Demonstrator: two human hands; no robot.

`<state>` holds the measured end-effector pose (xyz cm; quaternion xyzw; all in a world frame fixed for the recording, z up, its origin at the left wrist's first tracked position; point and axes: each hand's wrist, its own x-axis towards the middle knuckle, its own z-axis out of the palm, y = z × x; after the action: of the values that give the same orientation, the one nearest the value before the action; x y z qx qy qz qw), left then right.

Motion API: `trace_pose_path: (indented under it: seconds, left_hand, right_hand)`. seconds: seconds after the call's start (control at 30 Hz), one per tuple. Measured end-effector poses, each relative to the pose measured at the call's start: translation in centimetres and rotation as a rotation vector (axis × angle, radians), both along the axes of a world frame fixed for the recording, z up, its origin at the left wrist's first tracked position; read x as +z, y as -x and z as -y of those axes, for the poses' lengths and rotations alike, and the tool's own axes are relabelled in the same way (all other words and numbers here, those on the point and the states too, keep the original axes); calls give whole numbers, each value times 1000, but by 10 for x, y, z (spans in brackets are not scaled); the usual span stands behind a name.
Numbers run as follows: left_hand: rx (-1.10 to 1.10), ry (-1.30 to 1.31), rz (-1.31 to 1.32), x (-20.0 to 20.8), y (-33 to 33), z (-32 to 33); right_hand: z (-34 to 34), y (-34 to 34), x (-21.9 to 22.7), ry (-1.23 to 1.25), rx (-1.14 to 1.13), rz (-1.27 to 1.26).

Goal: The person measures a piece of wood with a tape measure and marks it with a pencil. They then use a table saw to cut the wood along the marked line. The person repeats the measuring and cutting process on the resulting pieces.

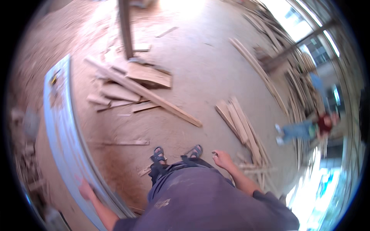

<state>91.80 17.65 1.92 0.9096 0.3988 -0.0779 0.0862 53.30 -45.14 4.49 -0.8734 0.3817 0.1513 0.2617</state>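
Observation:
My left hand (85,190) is over the near part of a long, pale blue-grey bench top (63,127) on my left. Its fingers are smeared, and I cannot tell whether they touch the surface. Toward the far end of that top lies a small yellow and black tool (54,80), its kind too blurred to name, with brown dust around it. My right hand (222,158) hangs in front of my right hip, fingers loosely bent and a little apart. I see nothing held in it. Nearest to it on the floor is a stack of long planks (241,123).
Ahead on the left, a heap of cut boards (119,90) lies beside an upright post (125,29), one long timber (169,106) slanting across it. A thin strip (131,143) lies before my feet. Far right, a person (308,129) is near piled lumber (298,88).

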Motion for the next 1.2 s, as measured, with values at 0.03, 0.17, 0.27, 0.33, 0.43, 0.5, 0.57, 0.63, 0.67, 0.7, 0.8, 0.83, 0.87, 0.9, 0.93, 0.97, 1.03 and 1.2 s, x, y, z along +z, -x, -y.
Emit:
trace_pose_path:
  seconds: [0.03,0.17,0.27,0.33,0.43,0.5,0.57,0.63,0.67,0.7,0.8,0.83,0.87,0.9,0.93,0.97,1.03,1.2]
  left_hand:
    - [-65,13,-66,10,2,9]
    - [-636,26,254,-46,22,7]
    - [-707,798,290,-44,67,120]
    - [-649,1120,91,2,105,225]
    - [-1038,1401,-283,32,130,316]
    - [-1149,1476,-492,36,134,358]
    - [-1189,1503,-676,26,135,402]
    - [-1388,1491,-757,38,137,444]
    - [-1494,1486,-810,45,140,471]
    - [-1464,1416,-888,53,142,488]
    - [-1426,1251,-1086,49,149,526]
    - [-1437,1171,-1153,48,153,538]
    - [-1439,1102,-1199,52,158,549]
    - [-1464,1072,-1250,52,164,573]
    - [-1476,1057,-1266,54,168,588]
    - [-1492,1067,-1277,55,172,604]
    - [-1526,1135,-1260,54,179,629]
    - [-1566,1370,-1041,38,187,665]
  right_hand:
    - [-3,12,-6,20,-35,-40]
    - [-17,53,-9,-30,-110,-180]
    - [-32,73,1,-53,-183,-130]
    - [-36,67,19,-164,-330,10]
    - [-34,41,56,-336,-430,215]
    - [-23,33,67,-418,-368,348]
    - [-4,34,70,-456,-214,471]
    - [19,44,61,-508,-133,535]
    - [34,54,56,-511,-119,541]
    - [48,64,49,-514,-106,548]
    - [98,58,21,-585,-69,590]
    - [112,55,30,-587,-82,600]
    - [123,52,24,-589,-63,639]
    - [135,52,23,-595,-34,643]
    - [149,49,32,-618,34,648]
    - [162,46,33,-624,69,617]
    - [178,40,28,-641,154,542]
    - [224,36,45,-689,75,481]
